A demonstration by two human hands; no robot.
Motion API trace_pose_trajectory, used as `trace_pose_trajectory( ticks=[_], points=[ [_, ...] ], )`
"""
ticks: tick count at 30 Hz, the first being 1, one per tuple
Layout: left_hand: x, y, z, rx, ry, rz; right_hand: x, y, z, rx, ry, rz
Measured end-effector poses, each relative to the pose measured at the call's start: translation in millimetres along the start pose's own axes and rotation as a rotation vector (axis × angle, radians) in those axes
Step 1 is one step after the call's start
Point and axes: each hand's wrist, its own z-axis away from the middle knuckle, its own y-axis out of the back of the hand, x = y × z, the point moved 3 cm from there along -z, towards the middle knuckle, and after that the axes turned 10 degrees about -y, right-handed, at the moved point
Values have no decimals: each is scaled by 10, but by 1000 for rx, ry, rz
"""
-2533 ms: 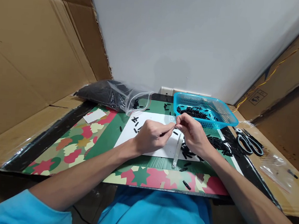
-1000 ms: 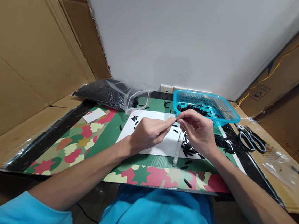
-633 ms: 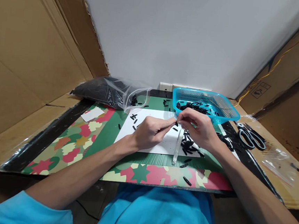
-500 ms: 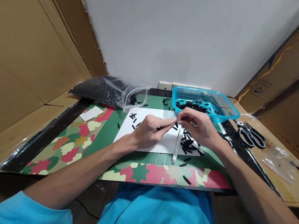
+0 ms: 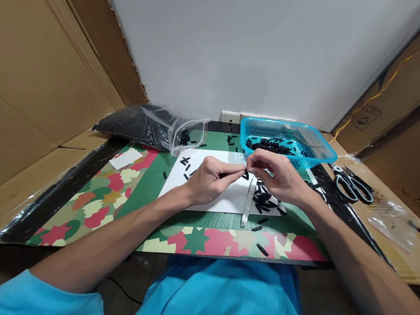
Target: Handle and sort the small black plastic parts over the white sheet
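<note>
My left hand [image 5: 213,181] and my right hand [image 5: 276,175] meet fingertip to fingertip over a white sheet [image 5: 178,179]. Between them they pinch a small black piece [image 5: 246,174], mostly hidden by the fingers. Beneath my right hand, a pile of black pieces [image 5: 263,199] lies at the sheet's right side, beside a narrow whitish strip [image 5: 248,205]. A few similar pieces [image 5: 184,160] rest on the sheet to the left of my left hand. Behind my right hand stands a blue basket [image 5: 324,155] holding many black pieces.
A clear bag [image 5: 139,124] full of black material lies at the back left. Scissors [image 5: 352,184] and a small plastic bag [image 5: 391,225] are on the right. A white paper scrap [image 5: 125,158] sits on the patterned mat [image 5: 99,197]. Cardboard walls flank both sides.
The view has shifted slightly. Both hands stay together at nearly the same spot, with the fingertips still pinching the black piece.
</note>
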Motion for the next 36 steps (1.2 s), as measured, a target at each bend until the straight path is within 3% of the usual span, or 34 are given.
trace_pose_trajectory(
  ticks=[11, 20, 28, 32, 36],
  points=[
    [-2, -3, 23, 75, -90, -195, -5, -136, -20, 132, 78, 132],
    [16, -25, 61, 18, -170, -453, 10, -270, 31, 165, 89, 343],
    [54, -38, 97, 15, -280, -535, 9, -336, 37, 199, -12, 500],
    [117, -47, 115, 96, -353, -527, 14, -278, 18, 229, -1, 404],
    [133, 8, 54, 232, -187, -306, -70, -162, 13, 339, 10, 165]
  ],
)
